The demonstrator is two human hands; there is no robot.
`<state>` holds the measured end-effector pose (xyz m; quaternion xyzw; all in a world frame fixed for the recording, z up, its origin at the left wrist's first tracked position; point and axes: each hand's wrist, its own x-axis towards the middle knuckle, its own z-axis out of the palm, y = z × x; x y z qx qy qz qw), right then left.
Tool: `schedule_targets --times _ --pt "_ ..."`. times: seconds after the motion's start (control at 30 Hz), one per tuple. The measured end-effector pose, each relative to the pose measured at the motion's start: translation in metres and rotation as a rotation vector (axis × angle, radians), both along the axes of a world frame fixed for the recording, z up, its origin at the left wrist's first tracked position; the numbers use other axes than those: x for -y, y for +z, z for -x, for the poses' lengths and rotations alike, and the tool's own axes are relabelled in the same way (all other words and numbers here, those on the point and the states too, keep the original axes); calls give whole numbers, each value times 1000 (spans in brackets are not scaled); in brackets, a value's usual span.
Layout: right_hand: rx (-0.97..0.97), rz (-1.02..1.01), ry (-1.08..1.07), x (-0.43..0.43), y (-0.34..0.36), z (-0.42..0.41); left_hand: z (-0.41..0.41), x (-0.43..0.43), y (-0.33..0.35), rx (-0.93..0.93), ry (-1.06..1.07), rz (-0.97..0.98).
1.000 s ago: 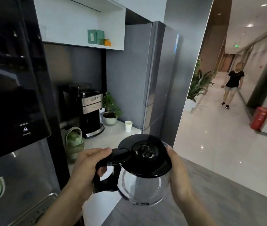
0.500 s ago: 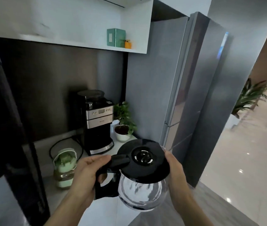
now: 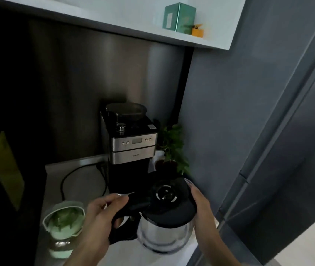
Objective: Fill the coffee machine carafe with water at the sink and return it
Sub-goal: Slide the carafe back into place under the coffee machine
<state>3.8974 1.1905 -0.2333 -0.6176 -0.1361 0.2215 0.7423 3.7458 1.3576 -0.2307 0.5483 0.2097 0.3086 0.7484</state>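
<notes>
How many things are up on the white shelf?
2. A green box stands on the white shelf near its right end, and a small orange thing sits right beside it. More may be hidden further left.

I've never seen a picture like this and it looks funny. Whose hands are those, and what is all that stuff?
The camera sits on a person's head, so you see what they see, looking down at their own two hands. The left hand grips the black handle of a glass coffee jug, called a carafe. The right hand steadies its other side. Its black lid is on. On the counter stands a black and silver coffee machine, where the jug belongs. Beside it is a small potted plant. Nearer, on the left, sits a jar with a pale green lid. Up on a shelf is a green box.
</notes>
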Motion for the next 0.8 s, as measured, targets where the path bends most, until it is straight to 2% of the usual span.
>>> schedule_targets --times 0.17,0.6,0.8 --pt "-71 -43 10 -44 -29 -54 -33 -29 -22 -24 83 -40" --pt "12 2 244 -117 -107 -142 -97 -67 -88 -135 303 -73" --pt "-50 46 293 -131 -130 -173 -127 -76 -117 -140 347 -52"
